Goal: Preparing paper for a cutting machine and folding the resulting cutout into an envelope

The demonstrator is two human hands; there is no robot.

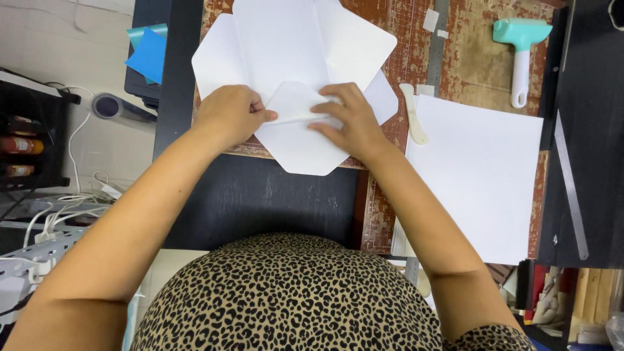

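Centrally, upper frame, a white paper envelope blank (292, 45) lies on the worn work board (474, 58). Left hand (229, 116) pinches and right hand (348, 123) presses its folded flap (294, 104); light, easily creased, probably best held by its edges.

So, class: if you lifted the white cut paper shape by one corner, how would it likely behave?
The paper shape would probably droop, since it looks thin and a flap already bends under the left hand and right hand. It is likely light. Its rounded flaps might crease easily, and it hangs over the board's edge.
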